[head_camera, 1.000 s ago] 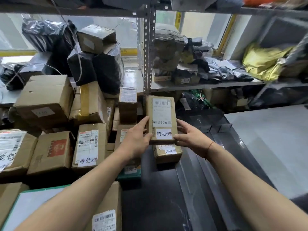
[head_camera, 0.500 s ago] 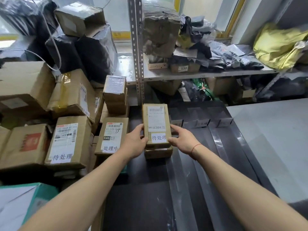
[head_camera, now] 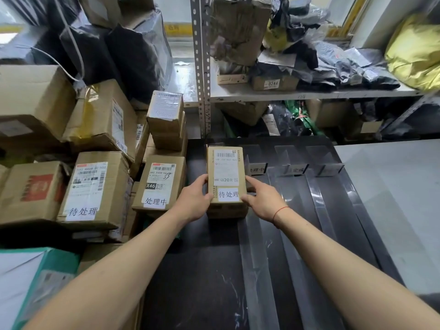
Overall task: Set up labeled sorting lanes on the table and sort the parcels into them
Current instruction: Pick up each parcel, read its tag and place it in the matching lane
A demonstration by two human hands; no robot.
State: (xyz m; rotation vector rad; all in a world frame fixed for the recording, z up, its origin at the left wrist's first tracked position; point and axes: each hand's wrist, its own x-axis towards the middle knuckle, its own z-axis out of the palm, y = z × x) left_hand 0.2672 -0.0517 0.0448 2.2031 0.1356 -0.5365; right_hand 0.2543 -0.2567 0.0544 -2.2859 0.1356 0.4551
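A small flat brown parcel [head_camera: 226,163] with a white shipping label and a white tag "待处理" lies on top of another small brown parcel [head_camera: 227,211] in the leftmost lane of the dark table [head_camera: 214,270]. My left hand [head_camera: 194,198] grips its left edge and my right hand [head_camera: 260,198] holds its right edge. Clear tape strips [head_camera: 319,203] mark the lanes. Small upright lane label stands [head_camera: 256,168] [head_camera: 296,169] [head_camera: 329,169] sit at the lanes' far end.
Stacked cardboard parcels [head_camera: 95,186] [head_camera: 159,182] fill the left side, some tagged "待处理" or "处理中". A teal-edged box [head_camera: 35,277] lies at near left. A metal shelf [head_camera: 309,94] with bags and boxes stands behind. A grey surface [head_camera: 392,198] borders the right.
The parcel in both hands has come down from in front of the shelf onto the small parcel in the left lane. Both hands still hold its edges.
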